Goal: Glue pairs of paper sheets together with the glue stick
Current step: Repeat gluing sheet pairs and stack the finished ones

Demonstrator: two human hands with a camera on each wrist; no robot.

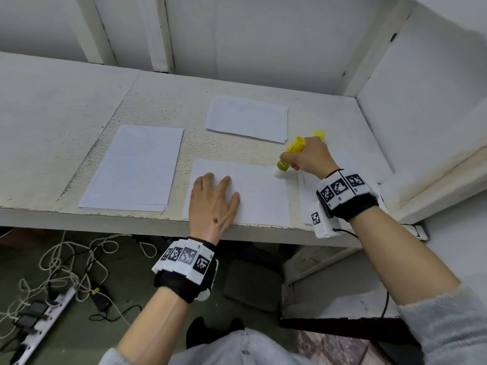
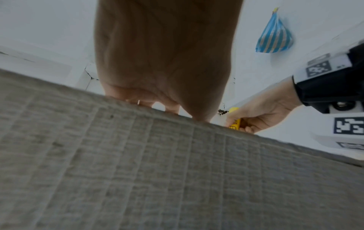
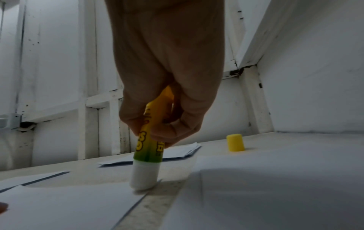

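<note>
- The glue stick (image 1: 289, 156) is gripped in the curled fingers of the right hand (image 1: 311, 159), tilted, with its white glue end pressed on the far right corner of the sheet (image 1: 253, 196) lying at the front edge of the surface (image 1: 66, 101).
- The sheet is pinned flat by the left hand (image 1: 213, 201), whose fingers are spread straight on the paper's left part.
- A stack of paper (image 1: 134, 167) is seen to the left, a second pile (image 1: 247, 118) further back, and another sheet (image 1: 307, 204) just beside the glued one on the right, partly hidden under the right wrist.
- The yellow cap (image 3: 235, 142) is stood upright on the surface behind the right hand.
- Risk: because the glue end sits right at the sheet's corner, glue could be smeared past the edge onto the surface or the neighbouring sheet.
- Risk: the corner lies far from the pinning hand, so the paper could be dragged, creased or torn if the stick is pulled hard towards the edge.
- Risk: with so much glue wound out of the tilted tube, the soft column could be bent or snapped under pressure.
- Risk: the cap could be knocked over by the right hand.
- Yellow and green lettering is carried on the tube, but only fragments can be made out in the right wrist view; no brand can be read. Square black-and-white code markers are worn on both wristbands.
</note>
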